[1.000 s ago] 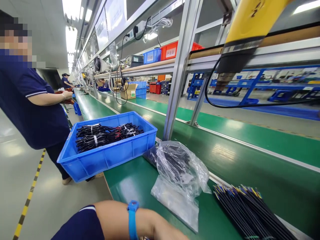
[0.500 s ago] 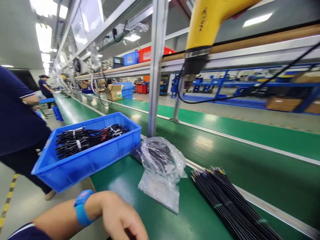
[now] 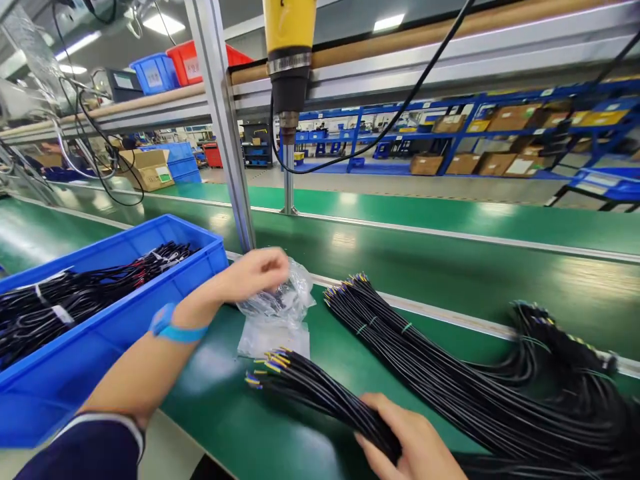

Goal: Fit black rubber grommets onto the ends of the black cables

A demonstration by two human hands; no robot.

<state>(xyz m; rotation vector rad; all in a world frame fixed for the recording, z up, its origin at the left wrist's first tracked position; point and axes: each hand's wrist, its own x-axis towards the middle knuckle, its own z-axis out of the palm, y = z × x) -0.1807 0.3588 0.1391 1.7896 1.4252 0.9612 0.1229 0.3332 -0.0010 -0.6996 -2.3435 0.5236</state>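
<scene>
My right hand (image 3: 407, 437) is wrapped around a bundle of black cables (image 3: 325, 390), whose stripped ends show blue and yellow wires pointing left. My left hand (image 3: 263, 272), with a blue wristband (image 3: 180, 325) on its wrist, is over a clear plastic bag (image 3: 295, 293). Its fingers look curled but are smeared by motion, and whether they touch the bag is unclear. Under the bag lies a flat translucent packet (image 3: 275, 339). A larger bundle of black cables (image 3: 405, 347), tied with green bands, lies on the green bench to the right.
At left stands a blue bin (image 3: 105, 343) holding tied black cables (image 3: 75, 293). A metal post (image 3: 227, 133) rises behind the bag. A yellow heat gun (image 3: 290, 40) hangs overhead, its black cord (image 3: 370, 143) looping down. More black cables (image 3: 555, 347) lie at far right.
The view has swung right. My left hand has risen and moved forward to over the plastic bag. My right hand has come into view, holding a cable bundle. The other person has left view.
</scene>
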